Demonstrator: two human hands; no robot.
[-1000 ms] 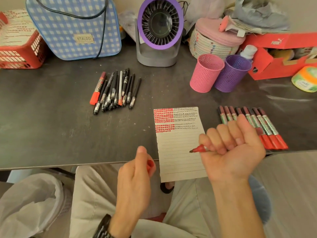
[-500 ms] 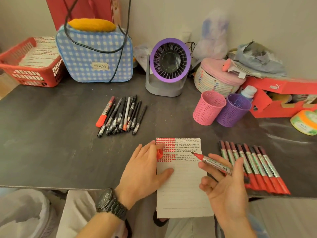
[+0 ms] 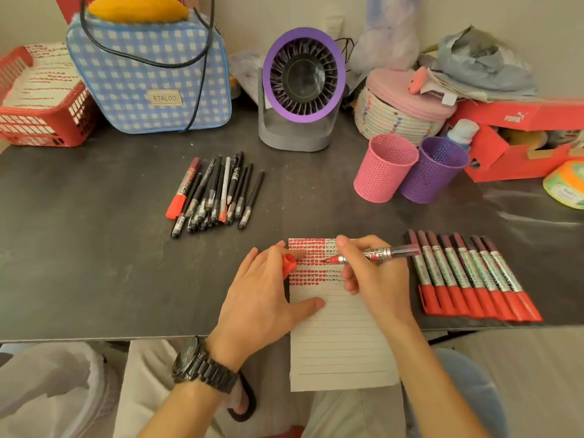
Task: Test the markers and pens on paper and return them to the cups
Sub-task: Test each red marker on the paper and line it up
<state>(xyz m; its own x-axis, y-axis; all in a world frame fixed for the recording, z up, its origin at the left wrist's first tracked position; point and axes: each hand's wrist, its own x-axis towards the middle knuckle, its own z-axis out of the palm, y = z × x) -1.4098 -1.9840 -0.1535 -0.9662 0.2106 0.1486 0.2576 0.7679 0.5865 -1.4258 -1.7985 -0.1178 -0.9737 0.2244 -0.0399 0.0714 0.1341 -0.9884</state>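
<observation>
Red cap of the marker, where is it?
In the head view, the red cap is held by the left hand at the left edge of the paper, just left of the red marker.

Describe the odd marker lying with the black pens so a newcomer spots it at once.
Find the purple fan at the back of the table; a pile of black pens lies in front of it, to the left. The marker is at the pile's left edge, thicker than the rest, with a large red cap.

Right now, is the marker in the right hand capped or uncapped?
Uncapped: the red marker shows a bare tip at the lined paper, and the left hand holds a red cap.
</observation>
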